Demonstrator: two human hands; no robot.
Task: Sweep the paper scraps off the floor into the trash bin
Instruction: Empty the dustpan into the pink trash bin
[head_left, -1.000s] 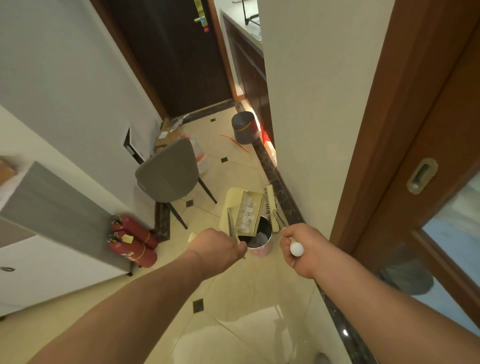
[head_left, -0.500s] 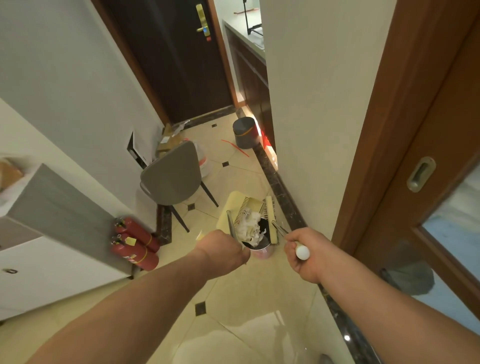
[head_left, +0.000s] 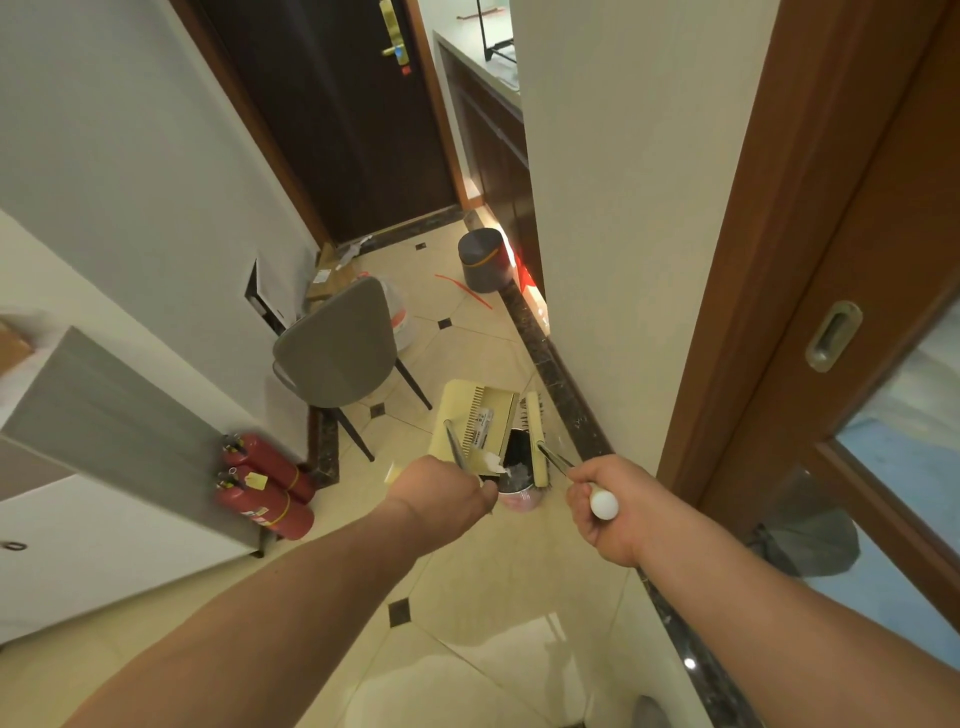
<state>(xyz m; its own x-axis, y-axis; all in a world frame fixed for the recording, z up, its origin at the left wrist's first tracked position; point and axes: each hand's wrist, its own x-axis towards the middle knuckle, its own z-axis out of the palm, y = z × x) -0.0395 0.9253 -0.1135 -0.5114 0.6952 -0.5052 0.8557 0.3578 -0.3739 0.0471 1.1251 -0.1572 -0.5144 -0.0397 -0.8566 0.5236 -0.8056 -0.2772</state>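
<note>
gripping dustpan (head_left: 475, 421) handle with left hand (head_left: 445, 491), right hand (head_left: 605, 506) clasping broom (head_left: 535, 441) over bin (head_left: 517, 475)

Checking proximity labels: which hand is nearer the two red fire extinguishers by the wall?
Left. The left hand grips the dustpan handle, just right of the two red fire extinguishers; the right hand holds the broom handle farther right.

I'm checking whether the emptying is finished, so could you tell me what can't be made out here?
- Trash bin, head view: inside largely hidden by the dustpan and broom.
- Dustpan label: too small to read.
- Left hand: fingers hidden behind its back.
- Scraps left on the floor: cannot tell.
</note>
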